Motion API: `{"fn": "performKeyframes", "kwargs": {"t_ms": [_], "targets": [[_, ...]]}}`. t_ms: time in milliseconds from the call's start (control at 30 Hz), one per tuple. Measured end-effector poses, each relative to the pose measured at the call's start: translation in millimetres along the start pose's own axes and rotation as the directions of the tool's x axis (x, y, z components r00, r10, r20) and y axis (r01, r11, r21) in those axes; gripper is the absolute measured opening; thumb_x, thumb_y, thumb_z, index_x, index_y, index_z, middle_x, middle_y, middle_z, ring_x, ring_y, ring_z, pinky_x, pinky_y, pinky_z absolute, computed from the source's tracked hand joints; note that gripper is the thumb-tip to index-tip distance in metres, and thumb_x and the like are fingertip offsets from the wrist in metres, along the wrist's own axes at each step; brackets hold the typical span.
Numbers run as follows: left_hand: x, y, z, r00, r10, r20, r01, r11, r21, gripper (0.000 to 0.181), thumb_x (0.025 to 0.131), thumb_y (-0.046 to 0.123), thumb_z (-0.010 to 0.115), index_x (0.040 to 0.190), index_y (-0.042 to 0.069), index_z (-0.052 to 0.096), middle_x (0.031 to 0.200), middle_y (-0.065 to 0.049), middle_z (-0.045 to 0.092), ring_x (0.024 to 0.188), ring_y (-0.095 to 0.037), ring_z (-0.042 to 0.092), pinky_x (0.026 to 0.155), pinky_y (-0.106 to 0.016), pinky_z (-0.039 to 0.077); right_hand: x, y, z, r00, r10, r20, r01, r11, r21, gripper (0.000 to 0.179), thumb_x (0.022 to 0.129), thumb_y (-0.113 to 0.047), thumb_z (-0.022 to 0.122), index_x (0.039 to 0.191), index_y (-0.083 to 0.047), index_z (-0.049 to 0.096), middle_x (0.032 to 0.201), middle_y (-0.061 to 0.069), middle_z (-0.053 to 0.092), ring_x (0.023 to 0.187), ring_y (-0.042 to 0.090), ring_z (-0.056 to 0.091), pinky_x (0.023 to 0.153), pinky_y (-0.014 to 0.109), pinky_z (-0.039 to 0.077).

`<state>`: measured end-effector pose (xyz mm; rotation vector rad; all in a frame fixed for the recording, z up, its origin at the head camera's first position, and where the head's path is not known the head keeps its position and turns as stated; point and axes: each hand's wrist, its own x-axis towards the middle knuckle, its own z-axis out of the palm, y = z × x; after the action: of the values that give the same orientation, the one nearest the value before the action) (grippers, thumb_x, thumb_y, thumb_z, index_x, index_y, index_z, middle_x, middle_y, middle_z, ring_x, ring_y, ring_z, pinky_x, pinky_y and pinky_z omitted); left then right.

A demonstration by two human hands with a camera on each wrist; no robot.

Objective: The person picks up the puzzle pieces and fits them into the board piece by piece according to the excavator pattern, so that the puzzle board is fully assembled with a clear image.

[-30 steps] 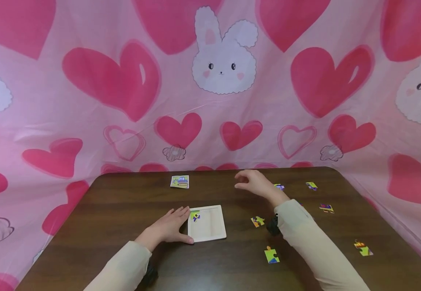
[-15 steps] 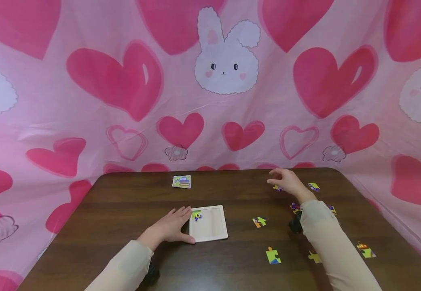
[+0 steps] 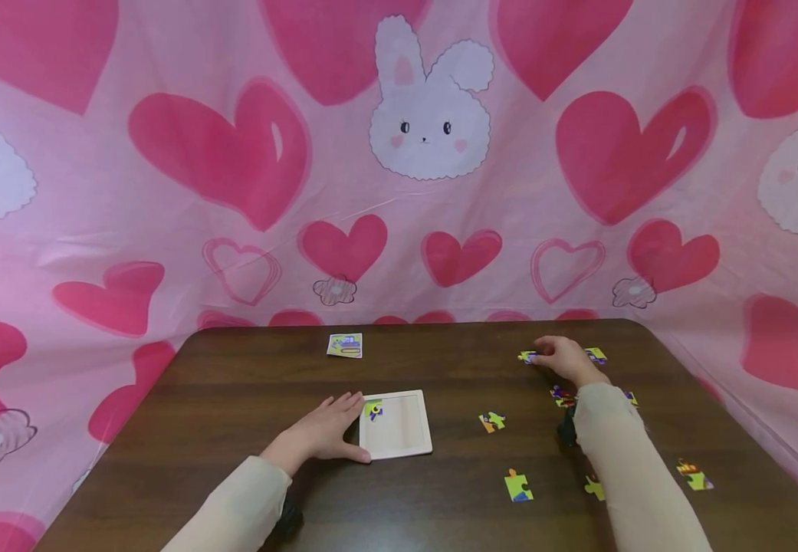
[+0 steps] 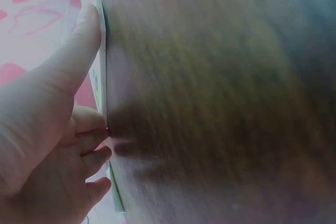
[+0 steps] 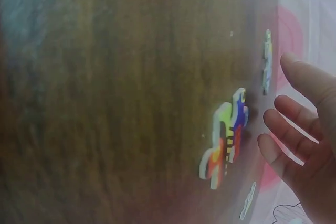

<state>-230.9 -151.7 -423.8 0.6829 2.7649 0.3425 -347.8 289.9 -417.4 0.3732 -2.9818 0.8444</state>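
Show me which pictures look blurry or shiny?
Head view: mostly clear, with a soft shine on the table's near part; left wrist view: the tabletop is blurry, with dark shadows beside the left hand; right wrist view: hazy, the tabletop smeared, the nearest puzzle piece clearer.

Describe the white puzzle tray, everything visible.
The tray is a shallow, roughly square panel with a raised white rim and a paler beige floor that looks like wood, though the material isn't certain. It lies flat on the dark wood-look table, slightly askew. One green, purple and yellow puzzle piece sits in its far-left corner; the rest of the floor is bare. The left hand spans its left side, fingertips at the far corner, thumb at the near one.
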Motion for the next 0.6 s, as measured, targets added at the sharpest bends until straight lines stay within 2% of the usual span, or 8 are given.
{"fn": "performKeyframes", "kwargs": {"t_ms": [167, 400, 600], "targets": [[-2.0, 1.6, -1.0, 1.000, -0.005, 0.004, 0.005, 1.000, -0.010, 0.098, 0.070, 0.059, 0.068, 0.140, -0.001, 0.034, 0.147, -0.013, 0.028, 0.135, -0.029, 0.021, 0.108, -0.047, 0.016, 0.0, 1.3, 3.5, 1.000, -0.001, 0.030, 0.002, 0.999, -0.033, 0.040, 0.085, -0.016, 0.067, 0.113, 0.010, 0.056, 0.097, 0.023, 0.059, 0.092, 0.037, 0.054, 0.081, 0.051, 0.043], [-3.4, 3.5, -2.4, 1.000, 0.003, 0.003, -0.003, 1.000, -0.026, 0.097, 0.071, 0.057, 0.070, 0.139, -0.002, 0.035, 0.146, -0.015, 0.029, 0.135, -0.031, 0.022, 0.108, -0.048, 0.016, 0.8, 2.3, 5.4, 0.995, 0.011, 0.094, -0.004, 0.997, -0.080, 0.047, 0.086, -0.013, 0.065, 0.122, 0.013, 0.049, 0.106, 0.028, 0.056, 0.100, 0.041, 0.052, 0.086, 0.053, 0.041], [-2.3, 3.2, -2.5, 1.000, 0.000, 0.004, 0.000, 1.000, -0.029, 0.097, 0.071, 0.057, 0.069, 0.140, -0.001, 0.034, 0.146, -0.015, 0.030, 0.135, -0.031, 0.022, 0.108, -0.048, 0.015, 2.0, 2.5, 4.8, 0.994, 0.008, 0.106, 0.005, 0.993, -0.122, 0.035, 0.086, -0.007, 0.063, 0.114, 0.013, 0.056, 0.103, 0.027, 0.054, 0.099, 0.041, 0.052, 0.087, 0.053, 0.040]]}}
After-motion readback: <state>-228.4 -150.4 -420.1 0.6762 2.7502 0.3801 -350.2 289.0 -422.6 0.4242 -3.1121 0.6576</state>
